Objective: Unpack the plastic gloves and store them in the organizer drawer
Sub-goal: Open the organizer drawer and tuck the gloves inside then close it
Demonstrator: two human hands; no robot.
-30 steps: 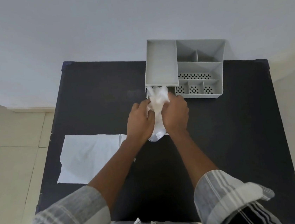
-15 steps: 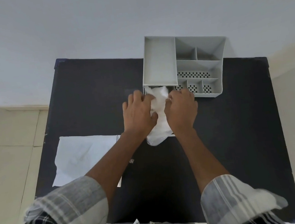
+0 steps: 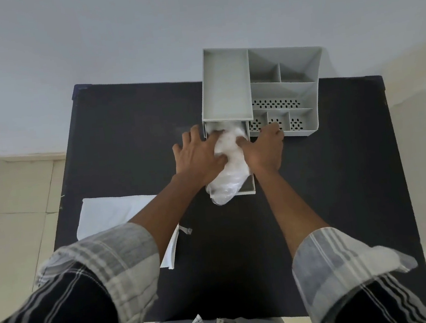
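Note:
A crumpled bundle of clear plastic gloves [image 3: 228,175] lies in the pulled-out drawer [image 3: 250,187] of a grey desk organizer [image 3: 227,90]. Its near end hangs over the drawer's front edge. My left hand [image 3: 197,155] presses on the bundle's left side with fingers spread. On the right side my right hand [image 3: 264,147] pushes against it, fingertips reaching toward the organizer's front. The drawer's inner end is hidden under the hands and gloves.
The organizer stands at the far edge of a black table [image 3: 330,201], close to a white wall. A flat white plastic packet [image 3: 112,218] lies at the table's left side, with a small torn scrap [image 3: 187,230] beside it.
Both hands have moved forward toward the organizer, pushing the gloves from above the table down into the open drawer. The fingers have spread out flatter on the bundle.

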